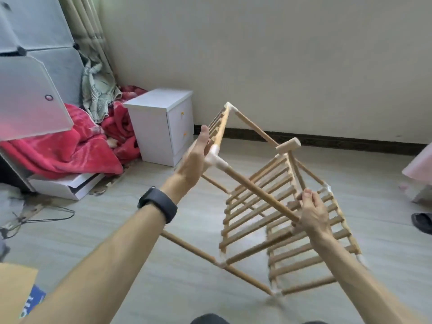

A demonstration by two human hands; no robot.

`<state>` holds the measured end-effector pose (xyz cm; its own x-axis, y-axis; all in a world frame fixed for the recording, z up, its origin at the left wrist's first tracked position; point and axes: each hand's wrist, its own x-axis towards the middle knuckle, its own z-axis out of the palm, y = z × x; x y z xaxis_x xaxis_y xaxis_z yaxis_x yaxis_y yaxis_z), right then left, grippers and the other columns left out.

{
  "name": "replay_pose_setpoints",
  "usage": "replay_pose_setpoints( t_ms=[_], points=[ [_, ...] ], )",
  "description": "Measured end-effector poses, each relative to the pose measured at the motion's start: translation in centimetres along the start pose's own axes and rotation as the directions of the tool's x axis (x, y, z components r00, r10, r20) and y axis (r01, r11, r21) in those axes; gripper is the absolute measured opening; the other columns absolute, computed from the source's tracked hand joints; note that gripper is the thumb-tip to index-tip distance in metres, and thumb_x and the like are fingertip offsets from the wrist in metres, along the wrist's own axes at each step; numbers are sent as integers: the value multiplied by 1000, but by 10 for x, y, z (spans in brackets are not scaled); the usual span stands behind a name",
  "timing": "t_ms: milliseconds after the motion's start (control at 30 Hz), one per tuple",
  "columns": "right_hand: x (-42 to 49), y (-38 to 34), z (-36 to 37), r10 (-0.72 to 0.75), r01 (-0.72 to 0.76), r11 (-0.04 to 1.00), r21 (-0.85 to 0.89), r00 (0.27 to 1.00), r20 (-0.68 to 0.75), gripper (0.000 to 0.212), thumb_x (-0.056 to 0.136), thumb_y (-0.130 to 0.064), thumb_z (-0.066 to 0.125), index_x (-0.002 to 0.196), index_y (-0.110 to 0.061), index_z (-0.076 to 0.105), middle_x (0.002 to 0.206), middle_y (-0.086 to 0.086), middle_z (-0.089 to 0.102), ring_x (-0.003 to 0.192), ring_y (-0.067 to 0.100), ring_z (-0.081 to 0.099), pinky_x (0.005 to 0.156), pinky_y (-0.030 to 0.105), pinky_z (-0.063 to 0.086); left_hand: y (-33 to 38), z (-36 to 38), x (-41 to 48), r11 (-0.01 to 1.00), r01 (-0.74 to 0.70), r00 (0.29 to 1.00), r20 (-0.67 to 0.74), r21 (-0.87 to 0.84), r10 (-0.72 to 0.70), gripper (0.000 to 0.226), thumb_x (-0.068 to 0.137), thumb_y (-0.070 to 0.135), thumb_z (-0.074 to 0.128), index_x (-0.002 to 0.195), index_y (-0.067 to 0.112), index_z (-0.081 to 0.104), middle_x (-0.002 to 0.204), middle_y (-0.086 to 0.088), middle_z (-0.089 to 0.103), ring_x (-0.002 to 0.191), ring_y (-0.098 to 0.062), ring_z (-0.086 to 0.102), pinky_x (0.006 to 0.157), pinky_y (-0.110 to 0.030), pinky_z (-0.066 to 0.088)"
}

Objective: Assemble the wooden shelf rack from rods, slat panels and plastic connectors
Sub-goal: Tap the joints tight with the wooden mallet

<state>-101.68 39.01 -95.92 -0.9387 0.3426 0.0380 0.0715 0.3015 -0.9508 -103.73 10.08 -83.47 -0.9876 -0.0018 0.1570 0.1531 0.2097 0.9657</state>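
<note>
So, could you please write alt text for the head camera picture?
A person holds a partly built wooden shelf rack at a tilt: the left hand rests flat against a white connector, the right hand grips a rod and seemingly a small wooden mallet. A white cabinet stands behind.

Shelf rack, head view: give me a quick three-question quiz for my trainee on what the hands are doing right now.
1. True or false: no hand holds the wooden mallet.
2. Which hand presses, fingers straight, against the white plastic connector? A) left hand B) right hand C) neither
3. Fill in: next to the red blanket stands a small white ____.

Key: 1. False: the right hand grips its handle, with the head raised. 2. A. 3. cabinet.
</note>
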Motion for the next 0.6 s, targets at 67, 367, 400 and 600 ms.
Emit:
replay_pose_setpoints(
  t_ms=[67,367,400,600],
  points=[
    [3,2,2,83,-85,973,214,996,18,35,110,-43,33,97,-18,54,91,13,67,67,30,64,48,40,57,28,7,15,991,-100,993,76,85,93,69,89,82,26,125,35,61,102,27,67,100,6,62,90,-30,42],
    [2,61,34,328,-297,865,405,945,-6,41,106,-53,32,115,-19,53,101,13,60,63,29,69,62,46,61,48,67,31,615,-333,938,186,714,291,40,100,52,17,120,42,51,91,2,61,83,-19,55,65,-36,40],
    [0,66,33,322,-294,881,371,947,-13,39,107,-53,30,114,-22,53,98,12,63,62,28,71,63,47,61,48,76,32,588,-347,934,213,731,286,40,99,49,18,122,42,50,85,2,58,78,-17,52,63,-35,37],
    [-19,86,-21,140,-158,985,-71,967,-213,28,107,-42,33,96,-31,57,89,-5,71,64,12,65,73,38,53,29,158,11,370,-501,857,389,782,339,44,98,41,21,128,34,52,99,5,61,90,-16,50,85,-38,38]
  ],
)
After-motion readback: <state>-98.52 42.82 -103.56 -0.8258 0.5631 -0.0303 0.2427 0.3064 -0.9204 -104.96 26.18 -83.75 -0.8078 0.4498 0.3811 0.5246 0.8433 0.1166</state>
